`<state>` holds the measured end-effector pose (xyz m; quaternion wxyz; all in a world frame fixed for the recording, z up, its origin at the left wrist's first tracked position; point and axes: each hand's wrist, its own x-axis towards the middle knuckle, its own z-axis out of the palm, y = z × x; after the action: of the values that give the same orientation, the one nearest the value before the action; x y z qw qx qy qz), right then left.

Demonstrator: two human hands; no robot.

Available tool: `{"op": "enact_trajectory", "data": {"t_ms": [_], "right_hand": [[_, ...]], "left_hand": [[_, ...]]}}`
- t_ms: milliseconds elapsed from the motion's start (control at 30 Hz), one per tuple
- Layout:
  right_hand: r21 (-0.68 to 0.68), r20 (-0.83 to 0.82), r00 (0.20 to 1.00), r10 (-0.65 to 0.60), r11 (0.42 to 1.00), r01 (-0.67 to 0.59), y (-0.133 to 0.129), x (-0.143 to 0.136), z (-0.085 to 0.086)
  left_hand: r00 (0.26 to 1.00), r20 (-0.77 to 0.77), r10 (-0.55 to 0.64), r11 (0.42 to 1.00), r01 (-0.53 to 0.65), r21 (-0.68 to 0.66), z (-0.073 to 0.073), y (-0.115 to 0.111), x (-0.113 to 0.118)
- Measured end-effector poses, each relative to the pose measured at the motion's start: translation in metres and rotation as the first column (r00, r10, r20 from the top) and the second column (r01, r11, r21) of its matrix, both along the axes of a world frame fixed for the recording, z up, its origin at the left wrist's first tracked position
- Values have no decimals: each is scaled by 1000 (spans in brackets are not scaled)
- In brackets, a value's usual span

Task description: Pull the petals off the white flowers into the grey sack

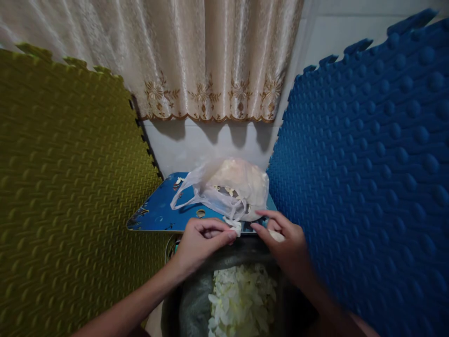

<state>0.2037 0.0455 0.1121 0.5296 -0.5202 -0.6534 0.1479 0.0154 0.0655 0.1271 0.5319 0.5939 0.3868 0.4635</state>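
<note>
Near the front edge of a blue board, my left hand (206, 238) pinches a small white petal-like piece (236, 227) between thumb and fingers. My right hand (286, 241) is just to its right, thumb and index finger apart. Its other fingers curl round a pale piece (277, 235), mostly hidden in the palm. Right behind both hands lies a thin translucent plastic bag (242, 182) full of pale pieces, its handles slack to the left. Below the hands, white-green artificial-looking petals (242, 299) are heaped in a dark bag (196, 299).
The blue printed board (154, 217) carries a few small loose pieces. An olive foam mat (70, 187) stands upright at left, a blue foam mat (365, 168) at right. A beige curtain (210, 56) hangs before the pale wall (210, 145) at the back.
</note>
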Motion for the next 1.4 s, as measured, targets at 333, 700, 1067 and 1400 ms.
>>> {"op": "enact_trajectory", "data": {"t_ms": [333,700,1067,1400], "right_hand": [[248,282,956,76,957,-149,-4,2,-3],[-85,-251,958,-138,989,120,-1,29,16],[-171,92,925,369,921,-350,-7,6,12],[-254,58,980,190,952,-169,3,45,19]], "left_hand": [[985,131,-113,961,142,-239,-14,15,9],[997,23,-67,992,69,-103,-7,20,1],[955,-293,-41,991,76,111,9,-5,14],[949,-306,70,985,-18,169,10,16,-10]]}}
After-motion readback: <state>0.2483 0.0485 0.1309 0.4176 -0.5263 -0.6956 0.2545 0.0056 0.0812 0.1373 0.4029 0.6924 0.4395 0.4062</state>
